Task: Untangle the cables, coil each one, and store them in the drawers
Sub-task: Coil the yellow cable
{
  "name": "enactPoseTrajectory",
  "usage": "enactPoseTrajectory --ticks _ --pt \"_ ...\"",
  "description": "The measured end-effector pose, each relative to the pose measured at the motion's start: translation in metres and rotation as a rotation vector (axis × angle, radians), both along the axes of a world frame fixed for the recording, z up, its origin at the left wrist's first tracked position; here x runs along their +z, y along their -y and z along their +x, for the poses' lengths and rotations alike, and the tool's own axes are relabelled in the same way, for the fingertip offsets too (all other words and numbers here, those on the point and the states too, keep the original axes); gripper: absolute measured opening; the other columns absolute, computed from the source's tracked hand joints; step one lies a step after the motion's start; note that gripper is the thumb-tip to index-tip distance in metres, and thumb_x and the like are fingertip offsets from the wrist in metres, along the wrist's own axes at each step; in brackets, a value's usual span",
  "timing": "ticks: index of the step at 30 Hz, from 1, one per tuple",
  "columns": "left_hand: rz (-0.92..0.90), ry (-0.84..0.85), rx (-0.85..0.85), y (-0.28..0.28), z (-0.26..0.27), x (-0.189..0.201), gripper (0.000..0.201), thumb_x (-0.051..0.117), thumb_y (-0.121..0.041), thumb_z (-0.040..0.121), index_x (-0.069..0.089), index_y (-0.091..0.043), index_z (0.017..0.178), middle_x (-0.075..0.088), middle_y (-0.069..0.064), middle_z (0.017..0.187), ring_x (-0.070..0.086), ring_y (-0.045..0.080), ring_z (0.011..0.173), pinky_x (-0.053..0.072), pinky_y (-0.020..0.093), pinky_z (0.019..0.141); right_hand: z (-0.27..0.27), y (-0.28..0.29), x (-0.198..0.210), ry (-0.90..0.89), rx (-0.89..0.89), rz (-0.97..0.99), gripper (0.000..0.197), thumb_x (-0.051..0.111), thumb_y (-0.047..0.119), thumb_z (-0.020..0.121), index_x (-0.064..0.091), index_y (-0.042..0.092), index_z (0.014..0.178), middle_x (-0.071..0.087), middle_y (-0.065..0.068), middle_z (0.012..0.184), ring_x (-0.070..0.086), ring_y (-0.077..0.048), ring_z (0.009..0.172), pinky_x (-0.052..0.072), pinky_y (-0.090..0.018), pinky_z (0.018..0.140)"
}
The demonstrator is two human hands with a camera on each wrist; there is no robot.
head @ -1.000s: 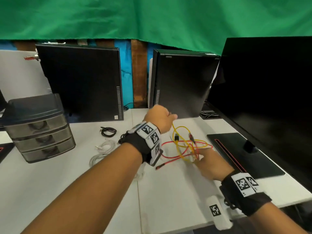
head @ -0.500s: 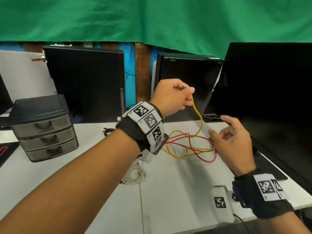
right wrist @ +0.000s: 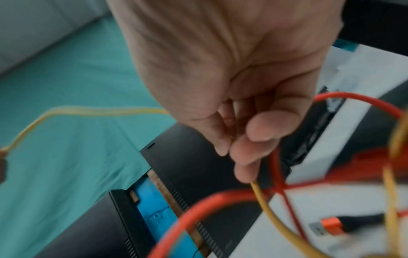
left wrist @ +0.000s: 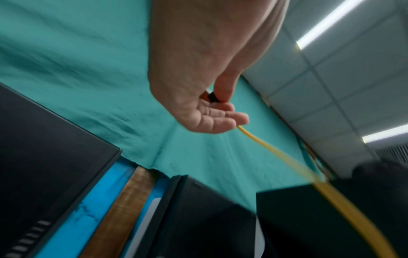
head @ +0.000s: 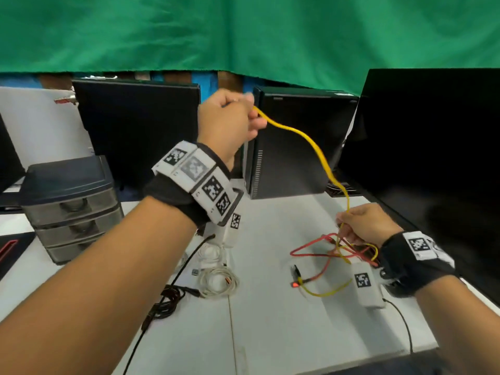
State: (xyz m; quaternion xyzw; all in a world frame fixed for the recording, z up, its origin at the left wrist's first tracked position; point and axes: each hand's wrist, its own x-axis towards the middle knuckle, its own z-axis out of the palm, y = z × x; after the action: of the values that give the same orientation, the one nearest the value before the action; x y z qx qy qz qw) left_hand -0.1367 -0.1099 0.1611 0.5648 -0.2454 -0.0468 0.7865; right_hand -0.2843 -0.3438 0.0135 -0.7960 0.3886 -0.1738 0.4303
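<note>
My left hand (head: 230, 120) is raised high and pinches the black plug end of the yellow cable (head: 311, 143), with the plug (left wrist: 212, 96) showing between thumb and fingers. The yellow cable (left wrist: 287, 157) runs down to my right hand (head: 362, 226), whose fingers (right wrist: 247, 157) curl round it low over the table. Below that hand the yellow cable (right wrist: 271, 216) is tangled with a red cable (head: 311, 246), which also loops close to the camera (right wrist: 198, 207). An orange-and-black USB plug (right wrist: 335, 225) lies on the table. The grey three-drawer unit (head: 73, 209) stands at the left, drawers closed.
A coiled white cable (head: 219, 282) and a black cable (head: 170, 296) lie on the white table (head: 297, 334). Two black computer cases (head: 292, 142) stand at the back, a monitor (head: 433, 158) on the right. Green cloth (head: 243, 31) hangs behind.
My left hand has risen further with the yellow cable's end. My right hand went from open beside the tangle to gripping the yellow cable, drawing a length of it out between the hands.
</note>
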Motion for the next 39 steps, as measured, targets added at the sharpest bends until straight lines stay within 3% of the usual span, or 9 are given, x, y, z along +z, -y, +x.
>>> enactPoseTrajectory --ticks 3,8,11,15,18,24,28,31,39 --pt "0.297 0.067 -0.023 0.005 0.0 -0.032 0.012 0.059 -0.011 0.097 0.06 -0.013 0.085 0.063 0.004 0.074 0.063 0.01 0.052 0.049 0.02 0.047 0.003 0.007 0.037 0.095 -0.056 -0.176 0.026 0.061 0.019 0.097 0.072 -0.001 0.083 0.069 -0.013 0.063 0.058 -0.021 0.045 0.046 -0.022 0.04" --pt "0.457 0.08 -0.16 0.01 -0.016 -0.075 0.009 0.065 -0.002 0.091 0.062 -0.005 0.083 0.066 0.01 0.075 0.064 0.009 0.053 0.05 0.019 0.051 0.01 0.01 0.118 0.73 -0.103 -0.415 0.011 0.06 0.022 0.092 0.07 0.023 0.097 0.073 -0.009 0.087 0.071 -0.007 0.072 0.06 -0.037 0.068" --pt "0.611 0.065 -0.267 0.008 -0.02 -0.093 0.008 0.068 -0.005 0.09 0.063 -0.009 0.083 0.072 0.009 0.082 0.068 0.01 0.061 0.052 0.022 0.059 0.011 0.003 0.162 0.896 -0.075 -0.679 0.032 0.061 0.028 0.089 0.07 0.016 0.117 0.072 -0.002 0.109 0.068 -0.003 0.098 0.054 -0.025 0.094" --pt "0.804 0.054 -0.419 0.003 -0.022 -0.112 0.013 0.06 -0.008 0.095 0.069 -0.014 0.101 0.072 0.001 0.08 0.07 0.01 0.068 0.051 0.021 0.064 0.01 -0.011 0.185 0.79 -0.048 -0.855 0.039 0.064 0.035 0.089 0.067 0.021 0.125 0.068 0.007 0.123 0.063 0.001 0.112 0.051 -0.014 0.087" --pt "0.874 0.072 -0.511 -0.004 -0.024 -0.121 0.019 0.054 -0.008 0.098 0.072 -0.011 0.103 0.068 0.001 0.078 0.068 0.012 0.07 0.05 0.021 0.065 0.014 -0.013 0.168 0.495 -0.029 -0.918 0.048 0.061 0.04 0.084 0.065 0.022 0.127 0.068 0.004 0.126 0.063 -0.014 0.118 0.05 -0.034 0.102" --pt "0.762 -0.022 -0.619 -0.024 -0.038 -0.119 0.006 0.056 -0.012 0.098 0.061 -0.012 0.096 0.071 0.004 0.08 0.071 0.022 0.074 0.052 0.026 0.066 0.012 -0.024 0.086 0.068 -0.084 -0.697 0.046 0.041 0.024 0.078 0.064 0.032 0.117 0.074 -0.009 0.103 0.066 -0.036 0.097 0.055 -0.045 0.089" --pt "0.693 -0.05 -0.602 -0.03 -0.039 -0.119 0.007 0.049 -0.01 0.101 0.053 -0.012 0.096 0.073 0.007 0.081 0.072 0.025 0.07 0.054 0.03 0.066 0.003 -0.067 0.062 0.371 -0.11 -0.72 0.024 0.051 0.019 0.094 0.069 0.024 0.109 0.071 0.0 0.092 0.065 -0.024 0.09 0.049 -0.031 0.079" --pt "0.554 -0.134 -0.562 -0.029 -0.042 -0.118 0.013 0.044 0.0 0.099 0.051 -0.011 0.096 0.053 0.006 0.064 0.058 0.02 0.054 0.049 0.028 0.057 0.009 -0.108 0.046 0.373 0.36 -0.416 0.016 0.053 0.031 0.101 0.068 0.028 0.107 0.071 0.01 0.098 0.065 -0.004 0.096 0.048 -0.019 0.081" --pt "0.373 -0.242 -0.599 -0.053 -0.043 -0.111 0.032 0.04 -0.03 0.107 0.061 -0.009 0.093 0.029 -0.003 0.059 0.027 0.012 0.051 0.034 0.023 0.049 0.004 -0.113 0.01 0.399 0.547 0.203 0.016 0.061 0.007 0.094 0.071 0.0 0.104 0.064 -0.013 0.073 0.061 -0.024 0.062 0.055 -0.037 0.072"
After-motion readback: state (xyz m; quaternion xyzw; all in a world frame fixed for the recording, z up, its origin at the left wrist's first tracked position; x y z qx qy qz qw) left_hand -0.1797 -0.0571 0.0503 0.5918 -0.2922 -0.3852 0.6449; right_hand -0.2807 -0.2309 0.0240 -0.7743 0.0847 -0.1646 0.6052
